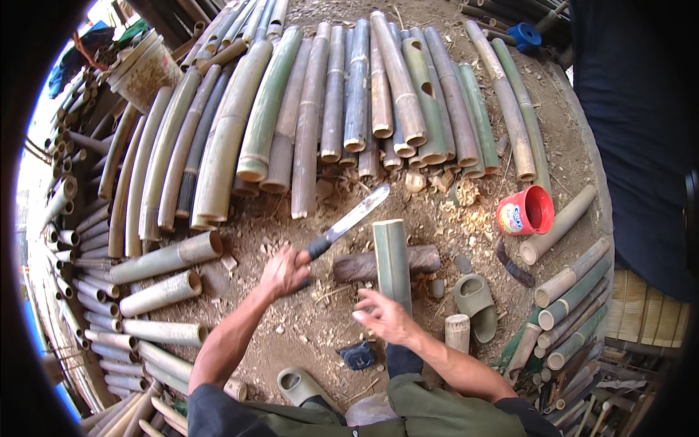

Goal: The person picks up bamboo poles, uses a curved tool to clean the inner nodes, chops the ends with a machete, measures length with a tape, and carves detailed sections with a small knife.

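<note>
In my left hand (285,272) is a long knife (358,213); its dark handle is in my fist and the pale blade points up and to the right. A short green bamboo piece (393,258) rests across a dark brown log (354,266) in front of me. Close by the bamboo's lower end is my right hand (386,317), fingers loosely spread and nothing visible in them. Whether its fingertips touch the bamboo I cannot tell.
Rows of bamboo poles (309,124) lie beyond the log, with stacked bamboo (164,293) at left and more (575,317) at right. A red tub (507,216), a sandal (480,320), a wood stump (457,333), a curved dark piece (512,264) and a small dark object (356,355) are around me.
</note>
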A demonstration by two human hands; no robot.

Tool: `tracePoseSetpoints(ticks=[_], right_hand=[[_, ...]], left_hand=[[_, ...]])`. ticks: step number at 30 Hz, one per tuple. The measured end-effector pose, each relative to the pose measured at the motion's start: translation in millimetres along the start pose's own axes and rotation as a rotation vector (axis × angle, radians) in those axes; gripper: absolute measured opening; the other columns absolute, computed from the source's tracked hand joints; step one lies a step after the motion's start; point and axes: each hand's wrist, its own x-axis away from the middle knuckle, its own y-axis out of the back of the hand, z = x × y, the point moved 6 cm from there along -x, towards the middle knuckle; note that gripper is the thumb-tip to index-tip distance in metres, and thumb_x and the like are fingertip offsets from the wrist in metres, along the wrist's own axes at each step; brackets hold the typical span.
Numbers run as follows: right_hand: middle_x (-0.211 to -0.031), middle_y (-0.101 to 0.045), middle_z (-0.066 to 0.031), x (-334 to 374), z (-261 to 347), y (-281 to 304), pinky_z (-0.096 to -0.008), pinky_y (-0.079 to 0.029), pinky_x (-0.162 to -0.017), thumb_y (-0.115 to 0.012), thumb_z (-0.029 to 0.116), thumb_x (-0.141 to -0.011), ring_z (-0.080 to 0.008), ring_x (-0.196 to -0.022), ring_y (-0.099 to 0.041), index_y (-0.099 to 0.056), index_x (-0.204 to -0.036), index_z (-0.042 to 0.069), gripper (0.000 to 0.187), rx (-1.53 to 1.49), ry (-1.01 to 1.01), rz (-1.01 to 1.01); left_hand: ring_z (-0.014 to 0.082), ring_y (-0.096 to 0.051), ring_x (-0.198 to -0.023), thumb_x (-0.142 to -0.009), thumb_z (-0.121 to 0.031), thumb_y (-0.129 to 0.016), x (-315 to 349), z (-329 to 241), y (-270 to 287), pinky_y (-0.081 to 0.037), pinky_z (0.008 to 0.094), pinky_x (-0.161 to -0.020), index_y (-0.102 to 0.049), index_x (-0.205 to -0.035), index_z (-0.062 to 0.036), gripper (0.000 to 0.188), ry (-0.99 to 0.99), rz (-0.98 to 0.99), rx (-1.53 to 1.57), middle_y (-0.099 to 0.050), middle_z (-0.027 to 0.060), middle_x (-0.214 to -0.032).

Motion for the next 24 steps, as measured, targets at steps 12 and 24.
tracePoseSetpoints(ticks=[12,24], right_hand=[[-0.102,-0.068,-0.0116,36,75,155,-0.0300,-0.058,-0.062,-0.061,0.039,-0.096,-0.0160,-0.079,-0.067,-0.056,-0.115,0.003,0.041,-1.020,0.524,-0.636],[-0.099,-0.071,-0.0126,75,-30,361,-0.0240,-0.054,-0.056,-0.061,0.033,-0.097,-0.0112,-0.062,-0.061,-0.063,-0.111,0.003,0.033,-1.376,0.708,-0.713]], left_hand=[[0.0355,-0.048,-0.121,-0.089,-0.039,-0.067,36,-216,113,-0.045,0.0492,-0.100,-0.043,-0.143,-0.0048,0.068,-0.452,-0.398,0.379,-0.043,0.0232,-0.134],[0.0425,-0.042,-0.132,-0.088,-0.032,-0.068,32,-184,-65,-0.039,0.0488,-0.110,-0.046,-0.135,0.0048,0.063,-0.107,-0.050,0.428,-0.039,0.0286,-0.142]])
